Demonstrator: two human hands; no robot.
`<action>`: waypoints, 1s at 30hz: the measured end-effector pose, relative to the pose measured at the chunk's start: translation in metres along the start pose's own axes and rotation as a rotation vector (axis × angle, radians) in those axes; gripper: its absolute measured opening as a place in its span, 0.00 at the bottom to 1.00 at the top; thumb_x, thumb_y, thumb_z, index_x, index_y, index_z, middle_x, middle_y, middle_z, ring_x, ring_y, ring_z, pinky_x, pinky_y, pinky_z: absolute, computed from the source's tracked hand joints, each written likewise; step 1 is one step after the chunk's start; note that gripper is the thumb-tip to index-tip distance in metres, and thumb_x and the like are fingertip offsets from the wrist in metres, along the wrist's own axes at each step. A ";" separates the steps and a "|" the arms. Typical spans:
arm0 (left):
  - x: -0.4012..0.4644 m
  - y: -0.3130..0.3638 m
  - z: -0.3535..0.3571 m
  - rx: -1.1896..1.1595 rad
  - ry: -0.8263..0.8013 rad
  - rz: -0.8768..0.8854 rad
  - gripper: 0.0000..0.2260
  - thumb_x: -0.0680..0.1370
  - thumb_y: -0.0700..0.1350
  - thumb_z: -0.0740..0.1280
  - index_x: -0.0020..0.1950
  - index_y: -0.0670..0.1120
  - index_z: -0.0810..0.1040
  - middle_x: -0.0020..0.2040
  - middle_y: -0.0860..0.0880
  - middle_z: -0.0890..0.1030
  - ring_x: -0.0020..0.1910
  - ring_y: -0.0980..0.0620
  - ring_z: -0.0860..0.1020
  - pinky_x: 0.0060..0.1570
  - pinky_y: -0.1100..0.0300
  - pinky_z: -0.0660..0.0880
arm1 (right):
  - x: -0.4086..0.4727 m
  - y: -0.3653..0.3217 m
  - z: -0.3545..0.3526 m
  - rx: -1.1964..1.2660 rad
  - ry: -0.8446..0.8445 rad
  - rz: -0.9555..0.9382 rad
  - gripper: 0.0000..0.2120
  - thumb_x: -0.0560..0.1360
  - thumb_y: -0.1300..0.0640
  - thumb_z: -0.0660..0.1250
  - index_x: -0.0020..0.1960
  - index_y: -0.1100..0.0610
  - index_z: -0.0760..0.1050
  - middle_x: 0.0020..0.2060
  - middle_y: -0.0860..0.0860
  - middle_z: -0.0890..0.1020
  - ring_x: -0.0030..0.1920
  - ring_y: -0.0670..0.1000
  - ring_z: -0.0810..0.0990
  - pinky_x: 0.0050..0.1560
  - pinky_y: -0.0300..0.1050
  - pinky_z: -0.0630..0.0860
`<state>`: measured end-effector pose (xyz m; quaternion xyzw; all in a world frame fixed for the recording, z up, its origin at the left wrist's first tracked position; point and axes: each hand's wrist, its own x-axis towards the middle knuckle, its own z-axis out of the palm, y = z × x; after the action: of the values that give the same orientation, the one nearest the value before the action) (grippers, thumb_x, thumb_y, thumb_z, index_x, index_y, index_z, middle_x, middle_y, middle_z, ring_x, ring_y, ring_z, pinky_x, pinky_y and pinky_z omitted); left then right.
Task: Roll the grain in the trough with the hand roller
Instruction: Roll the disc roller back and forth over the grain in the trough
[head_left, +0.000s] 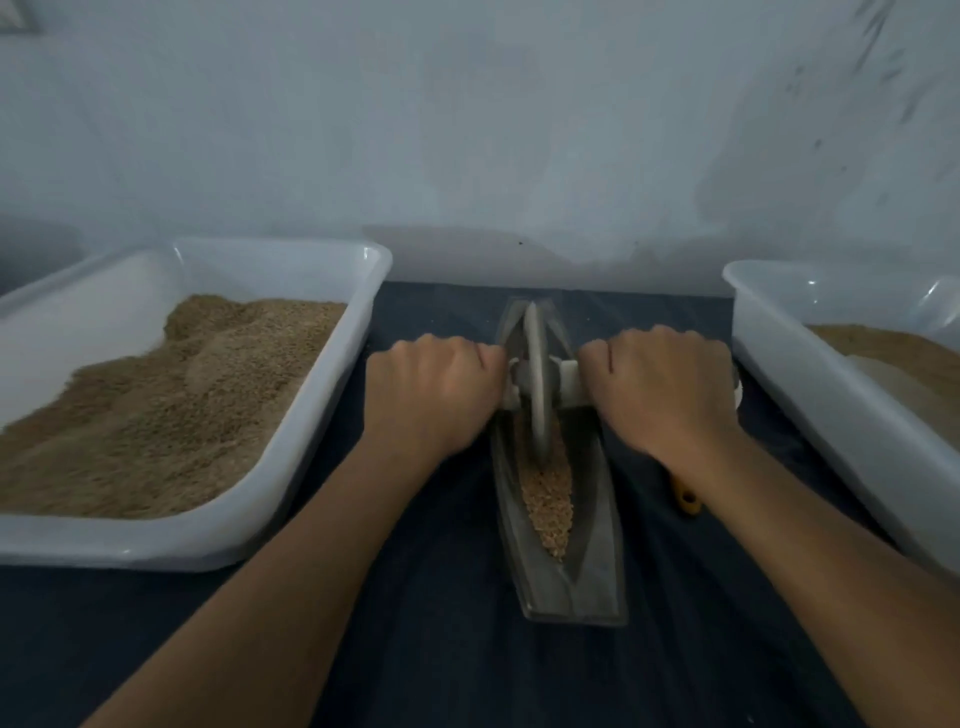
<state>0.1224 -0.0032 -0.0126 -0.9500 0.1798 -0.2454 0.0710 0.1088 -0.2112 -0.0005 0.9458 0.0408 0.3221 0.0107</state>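
Grain: (546, 493) is lying as a narrow tan strip in the groove of the trough, in the lower middle of the frame, showing mostly on the near side of the wheel.
Trough: (602, 545) is sitting lengthwise on the dark-covered counter (447, 649), boat-shaped, pointing away toward the wall.
Hand roller: (537, 384) is standing upright in the groove, its disc on edge and its pale axle crossing the trough at centre frame.
Left hand: (434, 392) is gripping the left end of the axle, fingers curled fully round it, knuckles up.
Right hand: (670, 387) is wrapping the right end the same way, closed tight on the handle.
Left tray: (332, 395) is holding a large heap of brown grain, filling the left of the frame just beside the left hand.
Right tray: (779, 374) is sitting at the right edge, partly filled, close to the right hand.
Yellow tool: (687, 498) is lying on the counter under the right forearm; what it is cannot be told.
Step in hand: the wheel is probably working along the groove.
Risk, tilt: uneven pressure between the two hands is likely to lean the disc and ride it up the trough wall.
Risk, spill: a hard stroke toward the near tip is likely to push grain over the shallow end.
Risk, slip: nothing visible is anchoring the trough, so a forceful push may slide it on the cloth.
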 end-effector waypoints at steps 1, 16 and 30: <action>-0.011 0.004 -0.007 -0.030 0.016 0.011 0.08 0.80 0.40 0.61 0.43 0.48 0.66 0.36 0.49 0.69 0.32 0.48 0.65 0.30 0.60 0.53 | -0.011 0.000 -0.003 -0.004 -0.012 -0.001 0.23 0.79 0.50 0.49 0.27 0.53 0.64 0.23 0.47 0.66 0.24 0.54 0.65 0.29 0.42 0.61; -0.013 0.004 -0.011 -0.099 0.117 -0.065 0.20 0.78 0.46 0.31 0.38 0.49 0.60 0.32 0.53 0.63 0.27 0.51 0.61 0.31 0.58 0.55 | -0.015 0.005 -0.006 0.004 0.002 -0.032 0.26 0.81 0.47 0.44 0.29 0.51 0.68 0.24 0.46 0.70 0.25 0.49 0.67 0.28 0.43 0.55; -0.020 0.002 -0.001 -0.098 0.089 -0.008 0.12 0.85 0.48 0.48 0.47 0.50 0.68 0.39 0.52 0.68 0.33 0.49 0.69 0.36 0.55 0.63 | -0.018 0.000 -0.011 0.074 0.005 -0.052 0.23 0.83 0.49 0.48 0.36 0.51 0.75 0.29 0.44 0.73 0.32 0.50 0.71 0.33 0.46 0.62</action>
<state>0.1048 0.0026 -0.0206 -0.9412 0.1906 -0.2787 0.0152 0.0882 -0.2124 -0.0026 0.9434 0.0775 0.3222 -0.0159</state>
